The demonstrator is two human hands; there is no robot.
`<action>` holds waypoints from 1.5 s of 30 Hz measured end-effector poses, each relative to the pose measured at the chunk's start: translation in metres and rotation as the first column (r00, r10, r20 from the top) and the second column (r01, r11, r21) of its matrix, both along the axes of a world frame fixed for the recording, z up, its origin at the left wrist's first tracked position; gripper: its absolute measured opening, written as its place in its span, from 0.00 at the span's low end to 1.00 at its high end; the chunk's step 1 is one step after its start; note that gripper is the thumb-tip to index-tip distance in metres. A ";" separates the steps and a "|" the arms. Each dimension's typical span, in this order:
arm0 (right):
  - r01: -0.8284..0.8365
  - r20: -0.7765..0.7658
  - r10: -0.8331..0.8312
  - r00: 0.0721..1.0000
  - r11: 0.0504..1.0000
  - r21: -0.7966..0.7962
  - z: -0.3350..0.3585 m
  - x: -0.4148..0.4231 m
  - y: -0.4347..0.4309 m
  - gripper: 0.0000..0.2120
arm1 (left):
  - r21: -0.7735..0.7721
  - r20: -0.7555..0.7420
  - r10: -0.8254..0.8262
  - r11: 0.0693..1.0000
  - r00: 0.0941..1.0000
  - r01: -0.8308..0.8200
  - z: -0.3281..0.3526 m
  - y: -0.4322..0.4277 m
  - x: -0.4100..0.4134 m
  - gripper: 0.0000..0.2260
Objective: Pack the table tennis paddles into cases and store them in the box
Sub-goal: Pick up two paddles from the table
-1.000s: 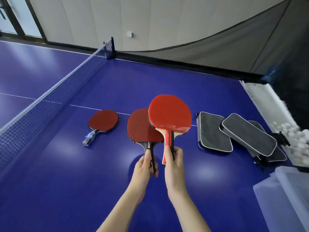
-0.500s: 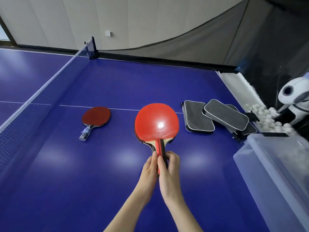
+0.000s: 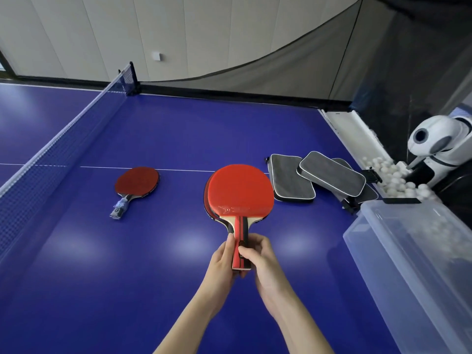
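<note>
Left hand [image 3: 223, 260] and right hand [image 3: 265, 261] both grasp handles of two stacked paddles [image 3: 240, 192], blades just beyond them. Step: pairing for casing. Next, probably: free one hand, open cases [image 3: 291, 182] up-right; box [image 3: 398, 277] right.

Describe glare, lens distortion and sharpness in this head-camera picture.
Head view: pale blobs of glare lie on the blue table; head view: the wide lens splays the wall panels and stretches the clear box at the right edge; head view: the left hand and right hand gripping the stacked paddles look sharp, with faint sheen low on the red rubber.
</note>
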State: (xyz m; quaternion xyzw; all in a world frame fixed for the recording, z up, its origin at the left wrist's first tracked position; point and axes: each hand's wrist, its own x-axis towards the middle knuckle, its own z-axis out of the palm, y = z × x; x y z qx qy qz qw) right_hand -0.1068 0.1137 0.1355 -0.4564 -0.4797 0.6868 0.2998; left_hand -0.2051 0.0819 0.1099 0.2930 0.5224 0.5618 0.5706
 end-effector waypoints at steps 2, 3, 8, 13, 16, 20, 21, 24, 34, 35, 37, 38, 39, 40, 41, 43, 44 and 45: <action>-0.028 -0.048 0.026 0.999 0.999 -0.033 0.001 0.008 0.006 0.23 | 0.006 0.022 -0.001 1.000 1.000 0.001 0.001 -0.001 0.002 0.31; -0.049 -0.060 0.047 0.997 0.998 -0.042 0.001 0.012 0.008 0.23 | 0.009 0.025 -0.010 1.000 1.000 0.010 0.002 -0.001 0.004 0.32; -0.112 -0.007 0.113 0.994 0.992 0.053 0.000 0.023 0.011 0.21 | 0.026 0.092 -0.060 0.998 0.994 0.058 0.011 0.000 0.008 0.28; -0.197 0.068 0.189 0.980 0.970 0.139 0.002 0.032 0.007 0.21 | -0.002 0.170 -0.038 0.999 0.985 0.039 0.010 -0.001 0.012 0.18; -0.234 0.088 0.223 0.971 0.960 0.154 0.002 0.038 0.007 0.20 | 0.010 0.163 -0.085 0.996 0.983 0.084 0.009 -0.003 0.013 0.19; -0.234 0.081 0.223 0.971 0.957 0.169 0.000 0.041 0.005 0.21 | 0.000 0.134 -0.127 0.992 0.983 0.128 0.012 -0.004 0.011 0.19; -0.229 0.076 0.219 0.973 0.958 0.171 -0.001 0.042 0.005 0.21 | 0.002 0.126 -0.139 0.990 0.982 0.140 0.013 -0.005 0.011 0.18; -0.222 0.053 0.217 0.975 0.962 0.161 -0.003 0.042 0.003 0.20 | -0.001 0.097 -0.153 0.988 0.983 0.154 0.014 -0.006 0.010 0.16; 0.144 -0.073 -0.152 0.986 0.983 -0.112 0.002 0.043 0.053 0.29 | -0.031 0.083 -0.112 0.993 0.990 0.115 0.012 -0.013 0.011 0.13; 0.157 -0.102 -0.172 0.980 0.978 -0.137 0.006 0.043 0.063 0.29 | -0.040 0.081 -0.114 0.992 0.990 0.117 0.010 -0.015 0.011 0.14; 0.126 -0.146 -0.150 0.978 0.979 -0.162 0.012 0.041 0.081 0.26 | -0.043 0.071 -0.135 0.990 0.988 0.138 0.005 -0.018 0.012 0.16; 0.101 -0.160 -0.130 0.978 0.979 -0.176 0.014 0.038 0.088 0.25 | -0.043 0.066 -0.149 0.987 0.987 0.152 0.003 -0.020 0.013 0.16; 0.092 -0.165 -0.124 0.978 0.977 -0.192 0.016 0.035 0.095 0.23 | -0.043 0.061 -0.163 0.985 0.985 0.166 0.000 -0.022 0.013 0.16; 0.105 -0.153 -0.138 0.979 0.973 -0.207 0.016 0.033 0.100 0.22 | -0.045 0.057 -0.178 0.983 0.982 0.180 -0.002 -0.024 0.014 0.17; 0.138 -0.126 -0.168 0.978 0.966 -0.217 0.014 0.031 0.104 0.20 | -0.050 0.053 -0.192 0.980 0.980 0.194 -0.004 -0.026 0.014 0.18; 0.214 -0.049 -0.229 0.972 0.954 -0.210 0.006 0.030 0.109 0.16 | -0.074 0.038 -0.214 0.973 0.976 0.216 -0.009 -0.028 0.016 0.19; 0.234 -0.021 -0.243 0.970 0.951 -0.203 0.000 0.030 0.109 0.14 | -0.102 0.021 -0.224 0.969 0.974 0.225 -0.013 -0.030 0.017 0.19; 0.246 -0.002 -0.252 0.968 0.949 -0.197 -0.005 0.031 0.109 0.13 | -0.133 -0.015 -0.238 0.963 0.971 0.234 -0.016 -0.030 0.017 0.16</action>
